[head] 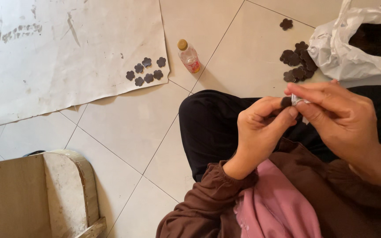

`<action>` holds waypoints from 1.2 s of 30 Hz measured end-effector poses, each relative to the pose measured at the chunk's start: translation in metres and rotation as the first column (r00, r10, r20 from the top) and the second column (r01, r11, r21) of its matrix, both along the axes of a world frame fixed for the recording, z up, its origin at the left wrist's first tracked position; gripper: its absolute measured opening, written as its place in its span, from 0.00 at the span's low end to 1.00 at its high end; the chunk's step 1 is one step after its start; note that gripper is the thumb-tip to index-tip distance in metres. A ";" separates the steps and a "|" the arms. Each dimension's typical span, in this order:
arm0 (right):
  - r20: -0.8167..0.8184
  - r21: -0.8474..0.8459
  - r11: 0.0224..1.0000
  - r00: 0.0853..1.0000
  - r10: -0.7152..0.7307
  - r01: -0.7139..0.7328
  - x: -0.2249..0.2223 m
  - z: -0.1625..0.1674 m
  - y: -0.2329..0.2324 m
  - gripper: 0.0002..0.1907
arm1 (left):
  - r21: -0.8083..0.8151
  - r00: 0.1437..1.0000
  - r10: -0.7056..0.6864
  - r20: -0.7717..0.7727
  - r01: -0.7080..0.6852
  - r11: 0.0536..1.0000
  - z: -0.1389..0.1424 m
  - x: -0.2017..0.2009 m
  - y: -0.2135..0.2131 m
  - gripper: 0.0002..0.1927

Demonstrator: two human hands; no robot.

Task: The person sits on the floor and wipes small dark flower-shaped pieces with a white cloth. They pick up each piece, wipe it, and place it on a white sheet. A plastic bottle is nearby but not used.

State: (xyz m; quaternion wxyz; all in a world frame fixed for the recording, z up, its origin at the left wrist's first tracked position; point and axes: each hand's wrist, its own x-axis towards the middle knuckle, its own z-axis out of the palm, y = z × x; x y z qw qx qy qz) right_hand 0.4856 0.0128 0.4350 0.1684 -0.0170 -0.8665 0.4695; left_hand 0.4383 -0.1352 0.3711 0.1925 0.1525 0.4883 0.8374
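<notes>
My left hand [259,130] pinches a small dark flower-shaped piece [286,102] between thumb and fingers, over my lap in black trousers. My right hand [342,119] meets it from the right and grips a small white strip or tube [297,99] whose tip touches the dark piece. Both hands are closed on what they hold. Most of the white thing is hidden under my right fingers.
A pile of dark flower pieces [298,64] lies on the tiled floor beside a white plastic bag [345,53] full of more. Several flower pieces [145,70] sit on a large white paper sheet [45,57]. A small bottle [188,56] lies nearby. A wooden stool [36,194] stands lower left.
</notes>
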 end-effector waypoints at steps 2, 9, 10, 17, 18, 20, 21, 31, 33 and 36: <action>-0.031 -0.062 0.998 0.999 -0.026 0.024 0.004 -0.009 -0.002 0.09 | -0.016 0.997 0.018 -0.072 -0.019 1.000 0.001 0.004 0.001 0.05; 0.056 -0.400 0.912 0.995 -0.077 0.093 0.002 -0.026 0.004 0.07 | 0.005 0.998 -0.036 -0.058 0.036 0.999 -0.003 0.010 0.001 0.04; 0.089 -0.441 0.892 0.994 -0.071 0.103 -0.002 -0.024 0.005 0.08 | 0.033 0.998 -0.060 0.008 0.060 0.998 -0.004 0.009 0.000 0.05; -0.040 -0.633 0.774 0.998 -0.049 0.013 -0.012 -0.003 0.011 0.08 | 0.159 0.966 -0.069 0.250 0.029 0.987 -0.008 -0.003 -0.002 0.13; -0.038 -0.552 0.834 0.999 -0.031 0.005 -0.010 -0.003 0.009 0.07 | 0.152 0.970 -0.063 0.233 0.028 0.988 -0.009 -0.002 -0.001 0.13; -0.047 -0.448 0.893 0.999 0.012 -0.032 -0.006 -0.010 0.005 0.07 | 0.152 0.978 -0.058 0.199 0.028 0.988 -0.011 0.000 0.001 0.13; -0.057 -0.430 0.901 0.998 0.039 -0.059 -0.006 -0.015 0.002 0.07 | 0.160 0.981 -0.059 0.184 0.029 0.987 -0.012 0.002 0.003 0.13; -0.173 -0.358 0.934 0.984 -0.051 -0.015 -0.001 -0.050 -0.002 0.08 | 0.057 1.000 0.013 -0.001 -0.013 0.998 -0.019 0.010 0.007 0.07; -0.147 -0.414 0.910 0.988 -0.046 -0.020 -0.002 -0.054 0.003 0.08 | 0.087 0.999 0.009 0.037 -0.013 0.996 -0.020 0.011 0.009 0.08; -0.110 -0.442 0.897 0.993 -0.030 -0.022 -0.007 -0.058 0.010 0.07 | 0.116 0.998 -0.005 0.057 -0.001 0.993 -0.021 0.011 0.012 0.08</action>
